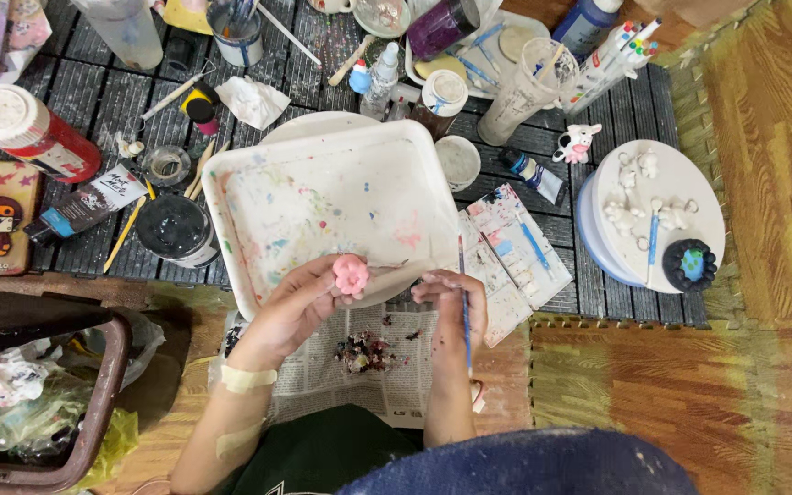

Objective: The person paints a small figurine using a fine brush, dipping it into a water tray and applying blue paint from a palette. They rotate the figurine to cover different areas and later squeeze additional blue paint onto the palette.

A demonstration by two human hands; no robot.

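My left hand [300, 302] holds a small pink flower-shaped clay piece [351, 273] up between its fingertips, over the near edge of a paint-stained white square tray [323, 197]. Just to its right, my right hand [451, 298] grips a thin blue-handled paintbrush [465, 307], its tip pointing away from me, close to the pink piece. Newspaper [341, 362] with a dark crumbly clump on it lies under both hands. A beige bandage wraps my left wrist.
A jar of black paint [174, 229] stands left of the tray. A round white board [662, 215] holding small white figures and a dark blue-green piece is at the right. Paint tubes, bottles, cups and markers crowd the back. A bin with rubbish [29, 403] is near left.
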